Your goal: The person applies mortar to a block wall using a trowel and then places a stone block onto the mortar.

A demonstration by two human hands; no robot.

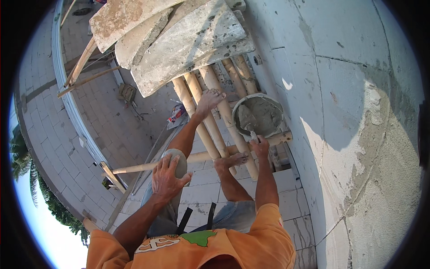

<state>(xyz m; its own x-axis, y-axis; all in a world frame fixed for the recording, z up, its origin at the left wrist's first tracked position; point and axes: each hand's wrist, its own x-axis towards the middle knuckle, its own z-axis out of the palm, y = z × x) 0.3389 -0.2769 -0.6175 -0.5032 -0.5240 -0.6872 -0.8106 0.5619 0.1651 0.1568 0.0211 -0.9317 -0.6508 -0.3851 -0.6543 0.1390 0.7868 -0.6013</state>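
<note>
Grey wall [333,83]: blocks with dark joints and rough mortar smears, filling the right side, just beside the bucket.
Pale slabs [188,49]: several, stacked unevenly and speckled, at the far end of the poles.
Light poles [227,116]: running lengthwise away from the person, with a crosswise pole [201,157] near their closer ends; both bare feet rest on this framework.
Bucket [240,130]: round, pale-rimmed, between the lengthwise poles and the wall, ahead of the right hand.
Mortar [268,117]: wet-looking and grey, inside the bucket.
Left hand [168,178]: fingers spread over the grey rounded top of the raised left knee, clasping no tool that shows; well apart from the bucket.
Right hand [260,147]: fingers curled around the trowel's handle, just on the person's side of the rim; clearly the nearer hand to the mortar.
Trowel [247,118]: blade in the bucket against the mortar, its long axis pointing away from the person and slightly left from the grip; how deep the edge sits cannot be told.
</note>
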